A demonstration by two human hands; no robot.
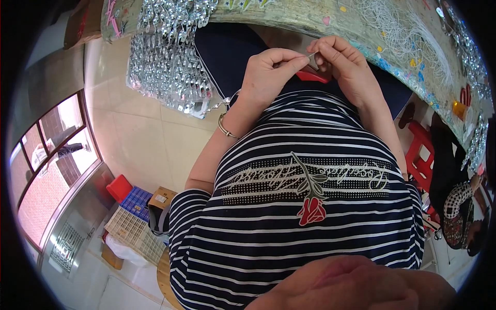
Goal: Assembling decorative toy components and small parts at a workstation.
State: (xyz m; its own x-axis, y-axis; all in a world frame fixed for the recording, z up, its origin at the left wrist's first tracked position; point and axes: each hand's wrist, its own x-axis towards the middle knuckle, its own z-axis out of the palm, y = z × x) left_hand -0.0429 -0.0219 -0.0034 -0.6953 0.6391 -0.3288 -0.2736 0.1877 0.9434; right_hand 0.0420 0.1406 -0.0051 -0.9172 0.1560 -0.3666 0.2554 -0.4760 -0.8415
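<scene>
My left hand (274, 71) and my right hand (342, 58) meet above my lap, close to the table's edge. Both are closed in pinches, thumb against forefinger. Between the fingertips runs a short, thin whitish strand (313, 53), which looks like thread. Its ends are hidden in the fingers, and anything smaller on it cannot be made out. Below the hands, a red curved thing (313, 76) shows between my dark-clad legs. Shiny silver strips (168, 70) hang over the table edge to the left of my left hand.
The worn table (305, 16) curves across the top. A tangle of white threads (408, 39) lies on its right, with red-handled scissors (465, 95) and more silver strips (478, 137) beyond. A red stool (419, 155) and another person (457, 201) are at right; crates (135, 232) stand lower left.
</scene>
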